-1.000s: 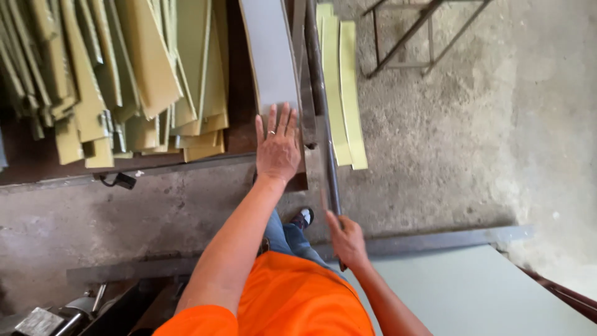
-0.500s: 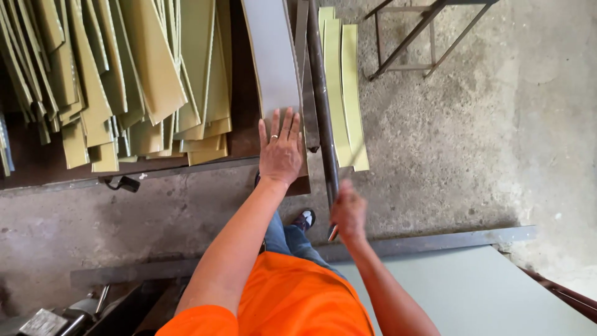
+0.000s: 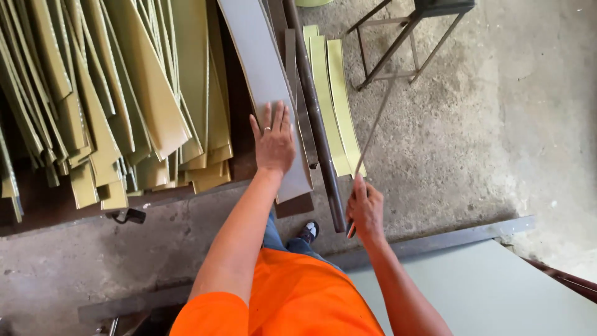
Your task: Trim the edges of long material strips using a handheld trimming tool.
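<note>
Head view: the left hand [image 3: 272,142] lies flat, fingers spread, palm down on the grey strip [image 3: 261,81], pressing near its lower end. That strip runs up and away along the dark bench [image 3: 37,208], its near end overhanging the bench edge a little. The right hand [image 3: 365,210] is closed around the lower end of a thin rod [image 3: 372,127], which slants up and to the right over the concrete floor [image 3: 485,137]; the rod looks blurred along its length. Just left of that hand a dark pipe [image 3: 317,118] runs alongside the grey strip, its end close to the right thumb. Between pipe and rod lie yellow-green strips [image 3: 333,93] on the floor. Left of the grey strip, a big fanned heap of olive strips [image 3: 112,99] covers the bench. A metal stand [image 3: 404,43] sits at top right, and a pale sheet [image 3: 497,292] fills the lower right corner.
</note>
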